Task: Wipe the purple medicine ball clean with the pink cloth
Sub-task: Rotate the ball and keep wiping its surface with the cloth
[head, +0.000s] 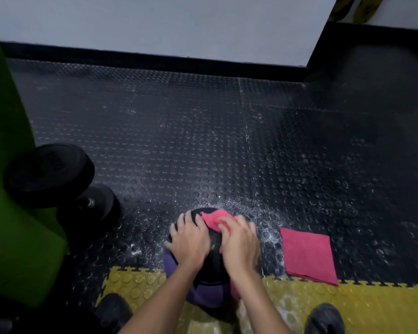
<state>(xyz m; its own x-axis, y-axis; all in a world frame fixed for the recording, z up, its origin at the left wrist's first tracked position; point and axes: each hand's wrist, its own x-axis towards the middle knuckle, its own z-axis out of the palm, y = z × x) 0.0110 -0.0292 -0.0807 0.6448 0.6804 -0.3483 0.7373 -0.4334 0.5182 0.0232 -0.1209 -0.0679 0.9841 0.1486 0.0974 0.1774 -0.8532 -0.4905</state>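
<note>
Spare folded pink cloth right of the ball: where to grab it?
Probably pinch the folded cloth at its near right corner, from above. It lies flat on the mat, so only edges offer a grip; that corner sits clear of the right hand.

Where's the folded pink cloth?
In the head view, the folded pink cloth lies on the black floor, right of the purple medicine ball, its near edge at the yellow mat.

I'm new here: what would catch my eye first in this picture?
Two bare hands at the bottom centre: the left hand rests spread on a purple medicine ball while the right hand holds a pink cloth against its top. A second, folded pink cloth lies on the black studded floor just right of the ball. Black dumbbells sit at the left.
</note>
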